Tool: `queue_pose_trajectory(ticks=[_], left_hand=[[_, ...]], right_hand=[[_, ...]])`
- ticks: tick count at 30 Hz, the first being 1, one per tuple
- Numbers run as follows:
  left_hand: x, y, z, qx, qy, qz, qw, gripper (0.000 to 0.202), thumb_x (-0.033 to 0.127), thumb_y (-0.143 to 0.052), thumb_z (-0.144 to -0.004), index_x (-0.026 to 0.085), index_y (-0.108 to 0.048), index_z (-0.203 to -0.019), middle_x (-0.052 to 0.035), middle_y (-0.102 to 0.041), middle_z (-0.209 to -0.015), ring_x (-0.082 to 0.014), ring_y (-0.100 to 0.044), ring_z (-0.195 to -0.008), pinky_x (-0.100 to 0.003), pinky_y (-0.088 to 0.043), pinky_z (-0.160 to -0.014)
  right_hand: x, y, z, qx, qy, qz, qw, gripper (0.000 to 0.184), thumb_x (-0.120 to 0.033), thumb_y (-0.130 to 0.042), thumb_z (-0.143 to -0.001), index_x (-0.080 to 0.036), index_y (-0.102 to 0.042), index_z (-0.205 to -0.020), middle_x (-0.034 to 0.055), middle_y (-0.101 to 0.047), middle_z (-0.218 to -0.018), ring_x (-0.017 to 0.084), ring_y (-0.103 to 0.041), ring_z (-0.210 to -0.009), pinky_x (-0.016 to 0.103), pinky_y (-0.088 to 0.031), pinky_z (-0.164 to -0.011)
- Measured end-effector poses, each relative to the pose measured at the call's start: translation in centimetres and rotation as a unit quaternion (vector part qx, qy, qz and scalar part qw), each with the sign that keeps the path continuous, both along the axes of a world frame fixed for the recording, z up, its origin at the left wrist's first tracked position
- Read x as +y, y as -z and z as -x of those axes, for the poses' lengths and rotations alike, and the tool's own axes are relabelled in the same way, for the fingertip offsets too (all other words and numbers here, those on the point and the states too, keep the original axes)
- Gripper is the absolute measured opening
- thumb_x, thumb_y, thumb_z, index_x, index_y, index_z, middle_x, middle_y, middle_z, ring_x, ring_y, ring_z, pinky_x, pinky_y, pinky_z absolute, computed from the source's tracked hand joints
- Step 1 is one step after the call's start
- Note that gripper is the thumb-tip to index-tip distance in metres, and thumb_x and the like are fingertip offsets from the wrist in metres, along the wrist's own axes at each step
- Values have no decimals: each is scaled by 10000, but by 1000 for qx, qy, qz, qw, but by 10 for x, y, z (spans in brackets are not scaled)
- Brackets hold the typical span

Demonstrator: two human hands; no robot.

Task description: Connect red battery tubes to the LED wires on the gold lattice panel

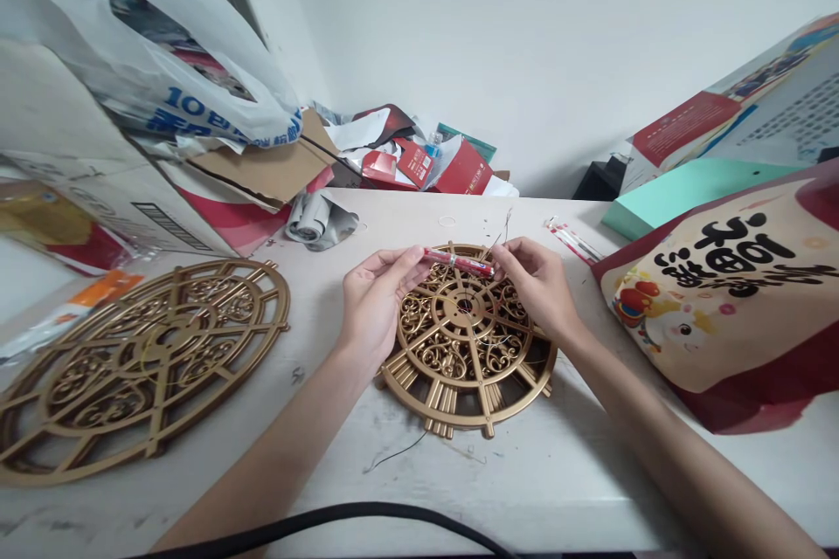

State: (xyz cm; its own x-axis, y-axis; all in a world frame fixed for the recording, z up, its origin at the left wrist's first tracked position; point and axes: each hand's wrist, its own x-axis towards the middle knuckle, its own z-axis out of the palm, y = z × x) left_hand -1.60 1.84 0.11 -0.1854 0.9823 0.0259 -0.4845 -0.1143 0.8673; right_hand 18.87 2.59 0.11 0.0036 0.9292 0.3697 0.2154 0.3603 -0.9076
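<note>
A small gold openwork wheel [467,362] lies flat on the white table in front of me. Above its far rim I hold a thin red rod-shaped piece [459,261] level between both hands. My left hand [375,295] pinches its left end with fingers closed. My right hand [534,282] pinches the right end, where thin dark wires [503,227] stick up. A thin wire [399,452] trails from the wheel toward me.
A larger gold openwork wheel [141,360] lies at the left. Boxes and a plastic bag [163,79] pile up at the back left. A printed red bag [734,297] and teal box [688,192] fill the right. A black cable [367,514] crosses the near edge.
</note>
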Motion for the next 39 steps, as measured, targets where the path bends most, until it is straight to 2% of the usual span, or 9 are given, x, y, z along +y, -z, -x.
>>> queue_pose_trajectory(ticks=[3,7,10,15,17,21,28,36,39], left_hand=[[1,0,0,1,-3,1,1000,257,246,-914,-665,129,-736,-809,-91,-786,-918,-176,-739,-870,-324,-574,-934],[1,0,1,7,-2,3,1000,239,252,-905,-682,137,-744,-814,-91,-789,-926,-175,-742,-871,-318,-577,-926],[1,0,1,8,-4,4,1000,230,249,-905,-683,141,-746,-809,-87,-790,-920,-173,-742,-874,-317,-574,-936],[0,1,0,18,-3,3,1000,234,259,-902,-691,137,-749,-820,-94,-789,-928,-183,-742,-890,-328,-572,-945],[0,1,0,18,-5,3,1000,233,257,-900,-695,135,-748,-822,-96,-788,-931,-184,-742,-891,-329,-571,-946],[0,1,0,17,1,-3,1000,231,254,-895,-703,130,-747,-830,-101,-787,-937,-187,-742,-896,-333,-571,-948],[0,0,0,17,-2,2,1000,240,251,-902,-691,129,-739,-820,-99,-786,-925,-180,-741,-882,-329,-570,-942],[-1,0,0,10,1,5,1000,235,252,-900,-690,135,-741,-818,-94,-786,-928,-171,-738,-884,-326,-563,-951],[-2,0,0,12,0,2,1000,239,253,-897,-694,130,-742,-828,-100,-786,-941,-174,-737,-889,-324,-562,-945]], right_hand=[[1,0,-2,57,-8,-8,998,256,-344,-599,-995,-225,-656,-776,22,-665,-771,157,-594,-700,319,-450,-706],[5,5,-4,147,-10,-5,989,174,-327,-641,-970,-234,-692,-832,19,-683,-814,144,-577,-684,316,-443,-687],[4,9,-6,228,-11,41,973,70,-307,-694,-922,-240,-705,-942,12,-699,-842,130,-571,-644,304,-429,-644],[4,11,-12,299,-25,113,947,114,-275,-730,-870,-230,-697,-969,-6,-665,-755,107,-535,-597,258,-397,-566],[5,13,-14,307,-17,123,944,102,-304,-741,-869,-223,-692,-908,-8,-647,-733,101,-517,-584,248,-386,-541],[8,16,-17,310,3,140,940,198,-372,-745,-873,-214,-653,-795,-14,-626,-702,92,-487,-551,244,-362,-505],[9,17,-19,317,9,144,937,206,-367,-794,-822,-205,-667,-817,-23,-652,-717,76,-484,-532,228,-329,-477],[7,18,-18,290,2,142,946,148,-346,-763,-811,-238,-675,-859,34,-694,-920,131,-540,-637,275,-386,-527],[7,17,-18,267,3,139,954,142,-368,-736,-829,-252,-660,-857,28,-662,-860,141,-511,-604,292,-374,-516]])
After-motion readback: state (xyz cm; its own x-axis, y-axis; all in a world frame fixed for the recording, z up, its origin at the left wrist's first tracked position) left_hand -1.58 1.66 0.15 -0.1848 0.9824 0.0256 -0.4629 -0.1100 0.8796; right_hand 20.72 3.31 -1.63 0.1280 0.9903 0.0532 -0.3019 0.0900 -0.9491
